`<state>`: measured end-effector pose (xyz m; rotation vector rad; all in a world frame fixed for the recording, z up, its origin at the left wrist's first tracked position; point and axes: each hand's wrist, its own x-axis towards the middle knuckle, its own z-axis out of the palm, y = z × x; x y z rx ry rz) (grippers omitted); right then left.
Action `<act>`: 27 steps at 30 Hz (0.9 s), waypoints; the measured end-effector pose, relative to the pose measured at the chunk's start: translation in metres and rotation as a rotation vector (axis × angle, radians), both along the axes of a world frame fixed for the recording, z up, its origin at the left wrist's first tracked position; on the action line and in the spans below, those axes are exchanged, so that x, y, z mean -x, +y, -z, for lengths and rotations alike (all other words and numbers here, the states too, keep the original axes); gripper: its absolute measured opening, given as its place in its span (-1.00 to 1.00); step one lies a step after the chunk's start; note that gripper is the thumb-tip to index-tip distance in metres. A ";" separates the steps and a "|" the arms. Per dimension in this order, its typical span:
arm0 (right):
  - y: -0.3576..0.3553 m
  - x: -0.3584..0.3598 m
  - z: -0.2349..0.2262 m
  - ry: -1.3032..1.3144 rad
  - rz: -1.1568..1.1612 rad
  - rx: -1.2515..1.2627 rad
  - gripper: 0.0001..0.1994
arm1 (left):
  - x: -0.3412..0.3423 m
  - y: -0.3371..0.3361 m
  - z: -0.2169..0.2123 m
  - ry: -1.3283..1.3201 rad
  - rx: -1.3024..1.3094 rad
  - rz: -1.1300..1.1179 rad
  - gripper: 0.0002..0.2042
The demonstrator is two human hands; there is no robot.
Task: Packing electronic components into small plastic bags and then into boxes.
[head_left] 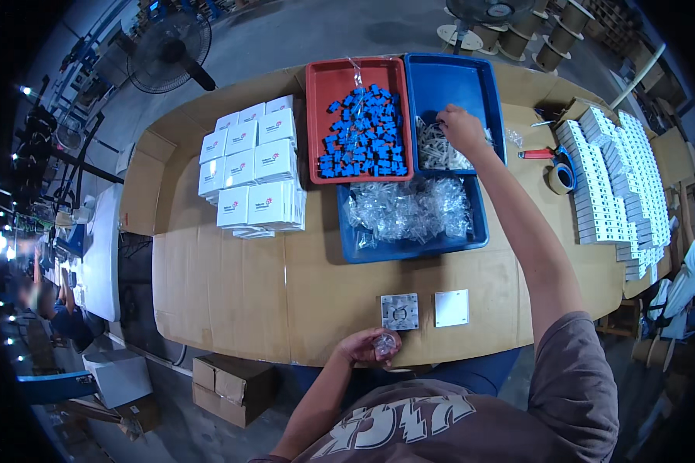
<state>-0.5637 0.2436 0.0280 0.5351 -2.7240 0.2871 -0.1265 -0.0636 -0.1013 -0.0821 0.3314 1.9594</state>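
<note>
Blue tray (440, 77) holds white parts (438, 152); right hand (462, 129) inside.

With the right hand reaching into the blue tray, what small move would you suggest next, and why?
Probably close the right hand on one white piece and lift it out: the hand is already over that pile in the blue tray.

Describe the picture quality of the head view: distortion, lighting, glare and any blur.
Head view: fisheye bends the cardboard-covered table edges and leaves black corners; even overhead light, soft shadows; bright lamp glare flares at the far left edge; the clear bags in the blue tray glint; the right hand over the white parts is sharp, while the small clear item in the left hand is too small to make out.
</note>
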 end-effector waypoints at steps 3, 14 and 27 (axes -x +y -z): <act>-0.002 0.002 0.001 -0.068 0.055 -0.019 -0.91 | -0.001 0.000 0.003 -0.024 -0.101 0.011 -0.42; 0.008 -0.045 -0.045 -0.075 0.160 0.660 -0.81 | -0.009 0.000 0.013 0.003 -0.119 0.023 -0.51; -0.019 -0.317 -0.074 -0.613 -0.078 1.185 -0.82 | 0.016 0.041 -0.078 0.022 -0.024 -0.443 -0.51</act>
